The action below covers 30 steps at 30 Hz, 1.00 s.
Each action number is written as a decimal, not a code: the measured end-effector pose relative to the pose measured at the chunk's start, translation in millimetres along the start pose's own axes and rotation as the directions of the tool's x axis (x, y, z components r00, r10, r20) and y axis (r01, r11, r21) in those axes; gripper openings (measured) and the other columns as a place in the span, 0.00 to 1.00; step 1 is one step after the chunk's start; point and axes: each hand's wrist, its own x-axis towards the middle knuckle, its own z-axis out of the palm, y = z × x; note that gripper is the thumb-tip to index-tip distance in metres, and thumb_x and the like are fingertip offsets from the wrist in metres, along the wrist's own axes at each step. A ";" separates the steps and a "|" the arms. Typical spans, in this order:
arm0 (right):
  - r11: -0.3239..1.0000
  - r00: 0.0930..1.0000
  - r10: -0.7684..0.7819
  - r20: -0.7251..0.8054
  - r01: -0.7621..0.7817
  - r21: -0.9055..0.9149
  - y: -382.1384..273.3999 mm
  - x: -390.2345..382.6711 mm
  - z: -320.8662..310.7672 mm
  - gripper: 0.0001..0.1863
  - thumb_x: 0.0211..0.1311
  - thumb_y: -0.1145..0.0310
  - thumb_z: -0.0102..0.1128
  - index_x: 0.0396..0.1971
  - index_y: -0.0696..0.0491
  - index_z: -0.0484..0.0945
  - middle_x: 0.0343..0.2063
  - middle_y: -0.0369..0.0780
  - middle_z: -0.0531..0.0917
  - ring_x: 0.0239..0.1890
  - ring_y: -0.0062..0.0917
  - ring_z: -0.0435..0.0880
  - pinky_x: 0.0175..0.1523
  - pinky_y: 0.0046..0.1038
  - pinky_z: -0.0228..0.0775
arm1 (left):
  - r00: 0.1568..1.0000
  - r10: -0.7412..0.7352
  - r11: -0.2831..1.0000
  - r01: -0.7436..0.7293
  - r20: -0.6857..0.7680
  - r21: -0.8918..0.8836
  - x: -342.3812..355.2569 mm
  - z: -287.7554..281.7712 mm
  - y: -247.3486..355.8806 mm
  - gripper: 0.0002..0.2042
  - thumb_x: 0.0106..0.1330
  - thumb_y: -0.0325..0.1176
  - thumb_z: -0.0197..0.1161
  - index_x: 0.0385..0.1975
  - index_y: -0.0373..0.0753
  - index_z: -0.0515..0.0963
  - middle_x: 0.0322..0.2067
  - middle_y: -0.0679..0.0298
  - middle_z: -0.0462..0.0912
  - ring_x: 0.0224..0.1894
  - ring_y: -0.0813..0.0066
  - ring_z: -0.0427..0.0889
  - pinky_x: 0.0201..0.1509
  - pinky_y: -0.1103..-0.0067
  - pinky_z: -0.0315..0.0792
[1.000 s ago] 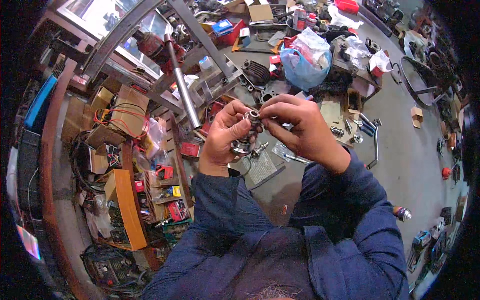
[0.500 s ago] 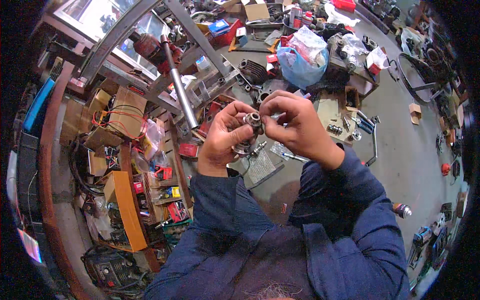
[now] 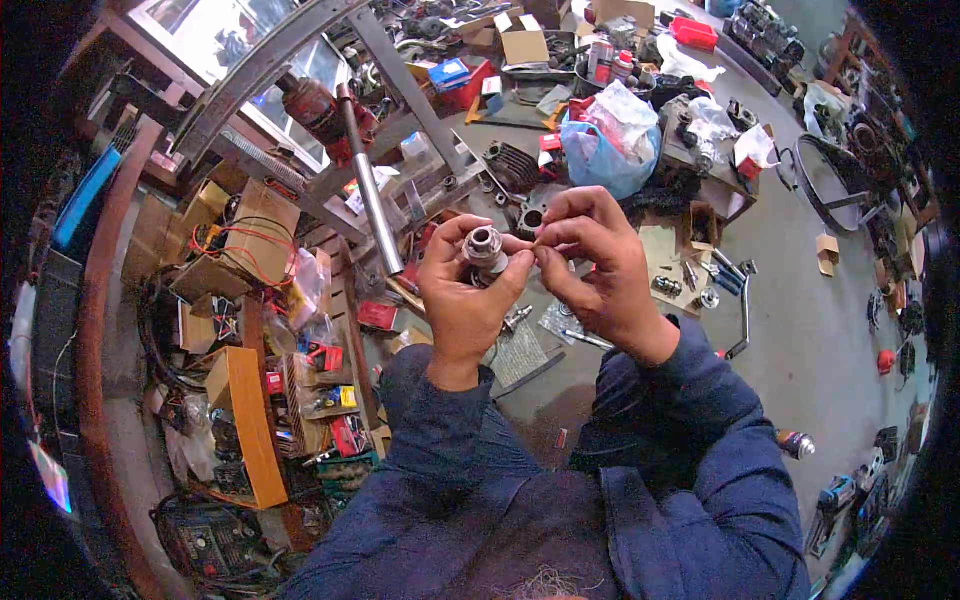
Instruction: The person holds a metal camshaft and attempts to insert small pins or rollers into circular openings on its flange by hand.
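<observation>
My left hand is wrapped round a short, shiny metal shaft. The shaft's hollow, ringed end, which looks like a bearing, points up between thumb and fingers; its lower part is hidden by the hand. Close on the right, my right hand is closed in a pinch. Its thumb and index fingertips meet the tips of my left thumb and finger. Whatever the pinch holds, if anything, is too small to make out.
On the floor ahead lie a ribbed pad and a cardboard sheet with metal parts. Farther off stand a blue plastic bag and a steel press frame with a long bar. Boxes crowd the left; a spray can lies right.
My left hand has turned, bringing the shaft's ringed end left and slightly down. The right fingertips have moved off the shaft's end to meet the left thumb tip. The view has shifted slightly.
</observation>
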 end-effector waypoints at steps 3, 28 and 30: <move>1.000 1.000 -0.028 0.007 0.028 0.005 -0.7 0.4 2.7 0.09 0.53 0.77 0.67 0.35 0.59 0.80 0.41 0.43 0.77 0.41 0.28 0.81 0.40 0.25 0.80 | 0.995 0.099 0.993 -0.098 -0.010 0.068 -0.5 -1.7 0.9 0.21 0.56 0.18 0.70 0.48 0.36 0.69 0.36 0.60 0.85 0.38 0.78 0.83 0.43 0.82 0.77; 0.997 0.996 -0.074 0.046 0.075 -0.022 -7.4 -0.4 0.2 0.09 0.48 0.81 0.64 0.31 0.59 0.77 0.34 0.41 0.80 0.33 0.23 0.81 0.38 0.23 0.74 | 0.999 -0.001 0.999 -0.001 0.048 0.039 -3.7 -2.6 7.7 0.23 0.55 0.20 0.69 0.49 0.37 0.67 0.35 0.62 0.83 0.38 0.79 0.83 0.45 0.82 0.76; 0.999 0.997 -0.039 0.064 0.041 -0.025 -7.8 -0.6 0.9 0.09 0.46 0.81 0.64 0.29 0.59 0.76 0.34 0.41 0.80 0.34 0.23 0.80 0.39 0.24 0.74 | 0.999 -0.012 0.999 0.010 0.050 0.047 -4.7 -3.0 8.1 0.23 0.55 0.20 0.70 0.49 0.37 0.67 0.35 0.62 0.83 0.38 0.79 0.83 0.44 0.81 0.77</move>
